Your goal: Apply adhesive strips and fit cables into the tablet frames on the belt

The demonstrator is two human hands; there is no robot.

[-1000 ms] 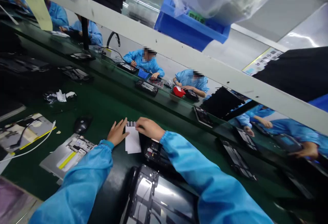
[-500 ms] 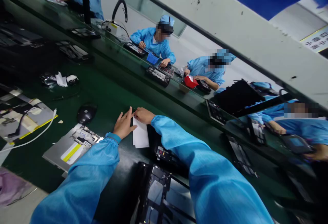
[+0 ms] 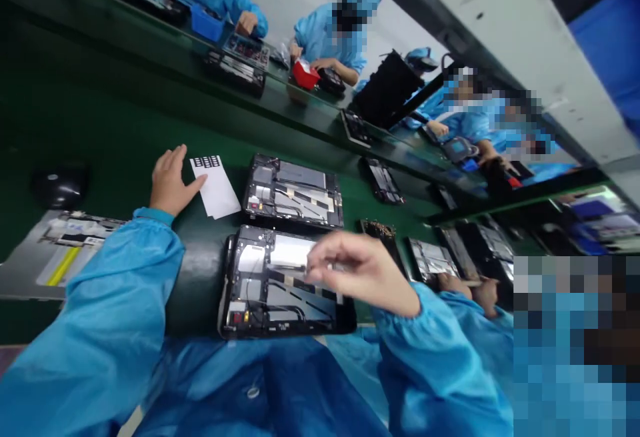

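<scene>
My left hand [image 3: 170, 180] lies with fingers spread on the green bench, its thumb touching a white label sheet [image 3: 218, 190] with rows of black stickers at the top. Over the nearer opened electronic device [image 3: 280, 290], my right hand [image 3: 363, 267] hovers with thumb and fingertips pinched together. Whatever those fingertips hold, if anything, is too small and blurred to make out. The device shows grey panels, black cables and a dark frame. Just behind it sits a second opened device [image 3: 295, 190] of the same look.
A flat grey panel with a yellow strip [image 3: 65, 267] and a black computer mouse [image 3: 60, 185] lie at left. More opened devices stand right, near a co-worker's hands [image 3: 470, 290]. A raised glass shelf crosses behind, with a red bin [image 3: 305, 75] and a blue bin [image 3: 207, 22]; co-workers sit beyond.
My right hand has left the label sheet's top edge and come back over the nearer device, pinched. My left hand stays by the sheet, whose black stickers now show. The view has turned right.
</scene>
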